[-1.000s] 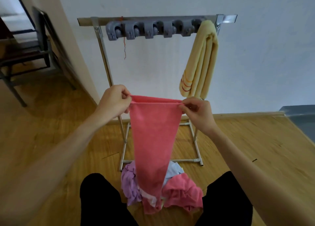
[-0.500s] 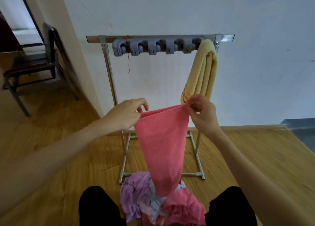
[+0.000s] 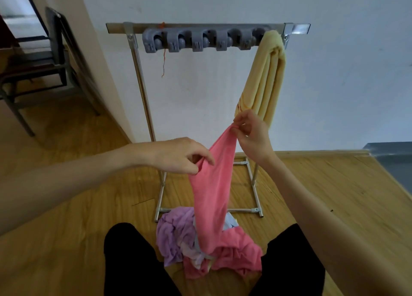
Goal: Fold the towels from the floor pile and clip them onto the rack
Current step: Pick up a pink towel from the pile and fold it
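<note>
Dropping lower than a moment ago, the left hand (image 3: pixel 178 159) is pinching the pink towel (image 3: pixel 211 190) beneath the higher-pinching right hand (image 3: pixel 252 137), its length hanging steeply toward the floor pile (image 3: pixel 200 249).

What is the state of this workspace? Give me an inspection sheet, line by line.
Surface: wooden plank floor, with a towel pile lying on it.
Job's things: long pink towel held up, its lower end hanging into the heap of purple and pink towels; folded yellow towel hanging at the right end of the metal rack; grey plastic clip row otherwise free.
Clutter: loose orange thread dangling from the rack.
Hands: left hand and right hand each pinch the pink towel's top edge.
Cables: nothing seen.
Surroundings: white wall; dark metal chair at left.
</note>
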Demonstrator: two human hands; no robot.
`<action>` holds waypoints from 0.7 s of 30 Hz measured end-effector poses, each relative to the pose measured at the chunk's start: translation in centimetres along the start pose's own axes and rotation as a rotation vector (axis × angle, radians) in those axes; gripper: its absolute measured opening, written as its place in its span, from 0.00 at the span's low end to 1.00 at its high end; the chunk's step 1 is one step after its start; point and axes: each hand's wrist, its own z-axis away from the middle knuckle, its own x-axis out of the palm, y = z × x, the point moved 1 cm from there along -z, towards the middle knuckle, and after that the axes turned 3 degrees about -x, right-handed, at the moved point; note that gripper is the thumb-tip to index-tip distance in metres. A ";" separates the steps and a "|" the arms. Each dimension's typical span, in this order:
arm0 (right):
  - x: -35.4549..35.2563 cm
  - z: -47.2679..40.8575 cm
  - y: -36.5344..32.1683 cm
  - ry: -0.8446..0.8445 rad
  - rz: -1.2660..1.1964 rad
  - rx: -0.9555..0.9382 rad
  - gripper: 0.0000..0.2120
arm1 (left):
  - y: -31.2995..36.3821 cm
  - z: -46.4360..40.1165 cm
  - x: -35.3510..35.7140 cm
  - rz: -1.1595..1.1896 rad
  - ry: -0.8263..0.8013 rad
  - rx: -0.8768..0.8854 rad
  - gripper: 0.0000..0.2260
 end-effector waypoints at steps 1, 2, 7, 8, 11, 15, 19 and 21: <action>0.1 0.1 0.0 -0.013 0.003 -0.011 0.11 | 0.0 0.0 0.0 -0.012 -0.035 0.026 0.21; 0.3 0.2 0.0 -0.024 0.006 -0.018 0.11 | -0.1 0.0 0.0 -0.042 -0.063 0.052 0.22; 0.3 0.6 0.0 -0.054 0.006 -0.030 0.09 | -0.4 -0.1 0.7 -0.478 0.300 0.347 0.10; 0.1 0.6 0.1 -0.051 0.008 -0.031 0.08 | -0.3 -0.1 0.9 -0.563 0.389 0.402 0.09; -0.2 0.6 0.2 -0.063 0.009 -0.027 0.09 | 0.0 -0.5 1.2 -0.632 0.448 0.510 0.07; -0.6 0.7 -0.3 -0.062 -0.067 0.013 0.09 | -0.2 -0.9 1.3 -0.544 0.352 0.488 0.08; -1.0 0.9 -1.3 -0.072 -0.163 0.036 0.09 | -0.9 -1.3 0.8 -0.413 0.499 0.299 0.15; -1.1 1.0 -1.9 -0.080 -0.194 0.040 0.10 | -1.2 -1.7 0.7 -0.344 0.582 0.243 0.16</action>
